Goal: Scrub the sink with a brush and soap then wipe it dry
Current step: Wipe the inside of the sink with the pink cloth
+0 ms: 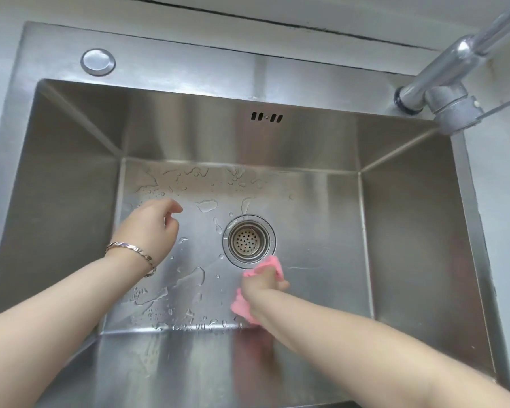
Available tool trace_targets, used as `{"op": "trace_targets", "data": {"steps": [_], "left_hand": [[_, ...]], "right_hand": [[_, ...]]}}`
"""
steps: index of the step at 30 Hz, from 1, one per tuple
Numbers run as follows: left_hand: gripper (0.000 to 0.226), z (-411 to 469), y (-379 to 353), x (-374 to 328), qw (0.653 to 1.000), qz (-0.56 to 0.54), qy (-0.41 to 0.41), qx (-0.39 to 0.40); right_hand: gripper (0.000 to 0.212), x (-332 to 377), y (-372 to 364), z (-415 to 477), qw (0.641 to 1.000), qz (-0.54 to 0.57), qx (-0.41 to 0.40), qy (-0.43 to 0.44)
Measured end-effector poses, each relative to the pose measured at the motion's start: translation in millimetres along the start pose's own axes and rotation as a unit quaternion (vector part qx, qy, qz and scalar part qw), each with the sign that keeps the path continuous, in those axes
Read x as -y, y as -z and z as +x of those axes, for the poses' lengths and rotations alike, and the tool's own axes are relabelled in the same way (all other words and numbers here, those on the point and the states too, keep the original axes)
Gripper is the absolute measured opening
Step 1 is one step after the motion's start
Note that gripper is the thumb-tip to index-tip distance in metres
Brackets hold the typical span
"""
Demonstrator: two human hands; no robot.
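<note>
Two bare forearms reach in from the bottom edge into a steel sink [409,216], seen from above. The right hand [264,285] is nearest, low on the sink floor close to the front wall. Its fingers are curled tightly around a bunched pink cloth [241,308], which sticks out on both sides of the fist and presses against the wet floor. The far end of the cloth lies just beside the front rim of the drain.

The left hand [150,225] is a little farther in and to the left, above the sink floor. Its fingers hang loosely curled and hold nothing; whether they touch the steel cannot be told. A silver bracelet [133,251] circles that wrist.

The round drain strainer [248,240], full of small holes, sits near the middle of the floor, between the two hands. Water drops and small puddles [189,278] are scattered over the left and back parts of the floor.

On the back wall is an overflow opening [267,116] with dark slots. On the rim behind, at far left, sits a round metal cap [97,62]. At far right, a chrome tap [454,72] stretches out of view at the top corner.
</note>
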State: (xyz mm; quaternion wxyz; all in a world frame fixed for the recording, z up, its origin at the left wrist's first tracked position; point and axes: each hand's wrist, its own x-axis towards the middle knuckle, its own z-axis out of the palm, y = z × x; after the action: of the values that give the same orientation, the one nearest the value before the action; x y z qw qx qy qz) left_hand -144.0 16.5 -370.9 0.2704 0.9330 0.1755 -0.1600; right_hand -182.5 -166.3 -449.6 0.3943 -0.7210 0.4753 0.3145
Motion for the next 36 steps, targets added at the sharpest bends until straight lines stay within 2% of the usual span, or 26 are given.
{"op": "trace_targets", "data": {"steps": [2,3,6,8,11,14,16,18,20,23,26,28,29,32,33,34,35,36], "left_hand": [[0.031,0.8,4.7,-0.2,0.998,0.029,-0.04,-0.023],[0.032,2.0,9.7,0.2,0.994,0.051,-0.079,-0.05],[0.033,8.7,35.1,8.9,0.969,0.132,-0.159,-0.134],[0.037,14.1,55.5,17.0,0.958,0.17,-0.137,-0.187],[0.057,17.6,78.8,28.2,0.949,0.204,-0.037,-0.237],[0.077,20.6,83.7,33.9,0.954,0.212,0.041,-0.209],[0.081,22.5,84.1,34.9,0.954,0.218,0.051,-0.201],[0.082,22.3,82.6,33.8,0.955,0.215,0.047,-0.198],[0.082,22.6,83.5,38.3,0.954,0.214,0.033,-0.208],[0.078,21.6,83.0,42.3,0.953,0.196,0.017,-0.23],[0.075,22.7,81.0,45.2,0.95,0.157,-0.014,-0.269],[0.075,23.8,80.1,47.3,0.948,0.154,-0.024,-0.278],[0.076,23.9,80.7,47.3,0.948,0.153,-0.023,-0.278],[0.075,23.5,80.8,47.6,0.948,0.149,-0.023,-0.28],[0.074,23.6,80.7,47.0,0.948,0.15,-0.025,-0.281],[0.076,24.7,80.8,46.7,0.947,0.152,-0.025,-0.283],[0.078,25.8,81.1,45.8,0.947,0.151,-0.026,-0.283],[0.079,24.8,80.9,44.6,0.948,0.153,-0.025,-0.279]], "right_hand": [[0.028,10.6,-6.0,1.0,0.999,0.006,0.04,0.016],[0.029,19.1,1.1,4.7,0.997,0.0,0.038,0.068],[0.04,54.9,43.0,22.1,0.972,0.037,-0.069,0.22],[0.051,82.1,77.9,49.6,0.955,-0.001,-0.116,0.274],[0.058,108.9,87.1,94.0,0.944,-0.106,-0.141,0.28],[0.062,117.3,34.9,93.7,0.925,-0.131,-0.167,0.316],[0.071,119.5,-6.2,70.1,0.904,-0.119,-0.161,0.378],[0.071,117.7,-37.0,56.3,0.887,-0.121,-0.153,0.418],[0.065,117.4,-67.6,44.8,0.857,-0.148,-0.127,0.478],[0.059,120.0,-102.6,35.4,0.788,-0.223,-0.078,0.568],[0.068,140.0,-131.8,12.0,0.728,-0.298,0.045,0.616],[0.061,158.8,-151.8,-6.9,0.699,-0.362,0.134,0.602],[0.059,165.4,-161.3,-12.5,0.691,-0.382,0.149,0.595],[0.062,172.4,-171.2,-14.3,0.713,-0.361,0.144,0.583],[0.06,170.8,-169.7,-12.3,0.709,-0.355,0.145,0.592],[0.055,168.2,-167.8,-11.0,0.693,-0.358,0.161,0.605],[0.05,164.1,-165.9,-10.1,0.659,-0.377,0.188,0.624],[0.046,157.3,-162.6,-12.0,0.607,-0.412,0.225,0.641]]}}
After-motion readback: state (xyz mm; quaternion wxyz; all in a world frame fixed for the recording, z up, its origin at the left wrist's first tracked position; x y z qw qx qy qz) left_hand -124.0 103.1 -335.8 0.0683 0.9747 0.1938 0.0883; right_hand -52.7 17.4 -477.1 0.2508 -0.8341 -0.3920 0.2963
